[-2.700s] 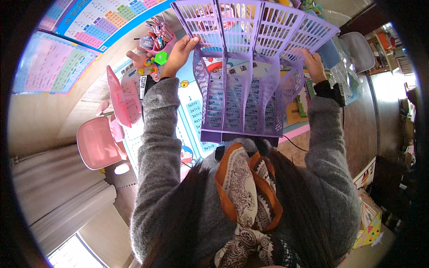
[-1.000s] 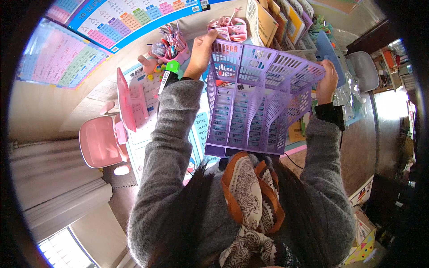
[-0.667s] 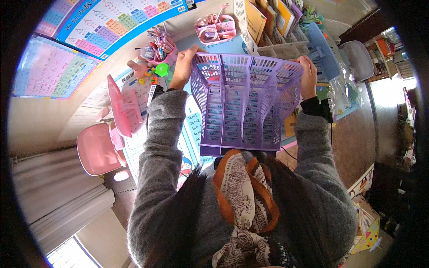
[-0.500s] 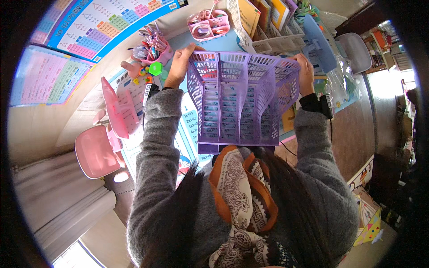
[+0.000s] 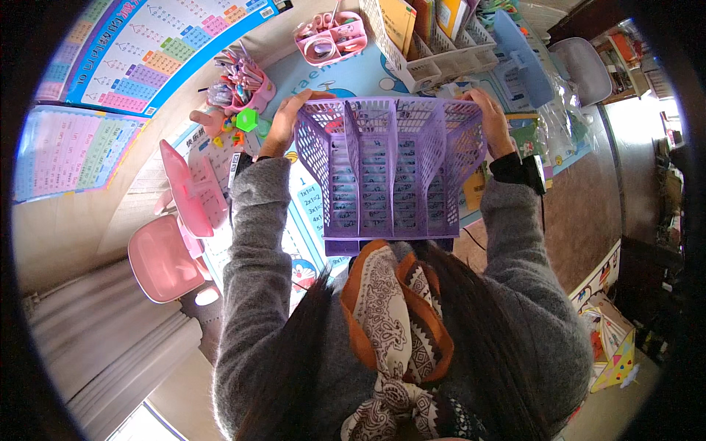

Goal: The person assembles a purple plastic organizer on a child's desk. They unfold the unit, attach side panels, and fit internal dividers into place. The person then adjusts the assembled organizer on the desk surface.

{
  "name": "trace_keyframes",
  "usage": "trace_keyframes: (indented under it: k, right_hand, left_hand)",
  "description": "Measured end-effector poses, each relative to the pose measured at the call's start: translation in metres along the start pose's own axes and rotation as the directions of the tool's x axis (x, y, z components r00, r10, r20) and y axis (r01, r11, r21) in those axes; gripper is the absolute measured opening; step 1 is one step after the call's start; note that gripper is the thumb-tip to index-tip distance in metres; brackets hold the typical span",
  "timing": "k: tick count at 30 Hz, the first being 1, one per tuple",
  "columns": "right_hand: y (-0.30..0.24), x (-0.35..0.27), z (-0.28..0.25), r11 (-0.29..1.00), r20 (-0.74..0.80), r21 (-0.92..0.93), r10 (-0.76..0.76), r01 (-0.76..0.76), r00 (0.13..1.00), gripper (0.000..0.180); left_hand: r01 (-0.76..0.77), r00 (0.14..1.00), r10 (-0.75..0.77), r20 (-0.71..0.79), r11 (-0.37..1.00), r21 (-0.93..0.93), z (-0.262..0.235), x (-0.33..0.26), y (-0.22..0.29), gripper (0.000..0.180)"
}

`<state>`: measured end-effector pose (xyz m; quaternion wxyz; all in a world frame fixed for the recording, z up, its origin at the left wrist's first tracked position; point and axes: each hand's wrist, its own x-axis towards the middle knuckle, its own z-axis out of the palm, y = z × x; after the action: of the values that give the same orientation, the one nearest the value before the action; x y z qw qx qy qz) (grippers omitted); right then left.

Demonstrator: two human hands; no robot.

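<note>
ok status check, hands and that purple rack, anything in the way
Left hand and right hand each grip an end of the purple slotted plastic file rack, empty, held above the desk. Pink plastic pen cup and white plastic book rack sit just beyond.

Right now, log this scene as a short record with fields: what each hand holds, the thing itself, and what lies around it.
left hand: grips the left far corner of the rack
right hand: grips the right far corner of the rack
held thing: purple plastic file rack, slotted dividers, empty, lifted over the desk
beyond it: white rack of books, pink caddy, pink pen cup
left of it: pink desk lamp
desk: brown, with a printed mat
</note>
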<state>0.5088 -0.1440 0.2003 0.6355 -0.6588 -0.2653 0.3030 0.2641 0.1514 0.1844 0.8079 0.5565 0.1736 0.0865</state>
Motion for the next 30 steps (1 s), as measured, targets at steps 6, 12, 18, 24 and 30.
trace_keyframes:
  k: [6,12,18,24,30]
  right_hand:
    - [-0.008,-0.003,-0.015,0.978,0.112,0.045,0.2,-0.206,0.973,0.03]
    - [-0.038,0.022,-0.008,0.746,0.391,-0.605,-0.024,0.277,0.92,0.038]
    - [-0.044,0.051,0.015,0.332,0.443,-0.881,0.33,0.337,0.833,0.055]
    - [-0.03,0.058,0.016,0.41,0.288,-0.908,0.46,0.087,0.84,0.041]
    - [-0.015,0.061,0.007,0.294,0.416,-0.901,0.378,0.319,0.827,0.033]
  left_hand:
    - [0.048,0.985,-0.046,0.169,0.999,-0.01,-0.001,0.01,0.008,0.043]
    - [-0.225,0.95,0.023,0.311,0.741,0.633,0.0,0.038,0.04,0.041]
    - [-0.054,0.975,-0.183,0.126,0.353,0.934,0.015,0.089,0.011,0.056]
    - [-0.296,0.937,-0.177,0.302,0.064,0.953,0.003,0.096,-0.002,0.039]
    - [-0.31,0.944,-0.146,0.296,-0.086,0.947,0.014,0.083,0.0,0.031]
